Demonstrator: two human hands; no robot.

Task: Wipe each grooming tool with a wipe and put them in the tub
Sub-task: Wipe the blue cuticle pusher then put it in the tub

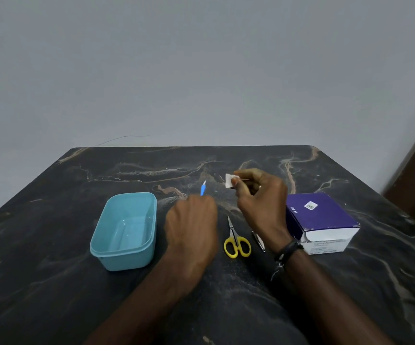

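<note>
- Your left hand (191,220) grips the blue tool (203,189), tip pointing up and away.
- Your right hand (258,195) pinches the wipe (228,181), just right of that tip.
- Tub (109,255) sits left, nearer your left hand; nothing visible inside.

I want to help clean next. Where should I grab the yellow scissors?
Probably take the scissors by the yellow loops, coming from your own edge of the table. They lie flat and closed, loops nearest you, sharp tips pointing away. Nothing blocks that end, and a grip there keeps the blades bare for wiping.
</note>
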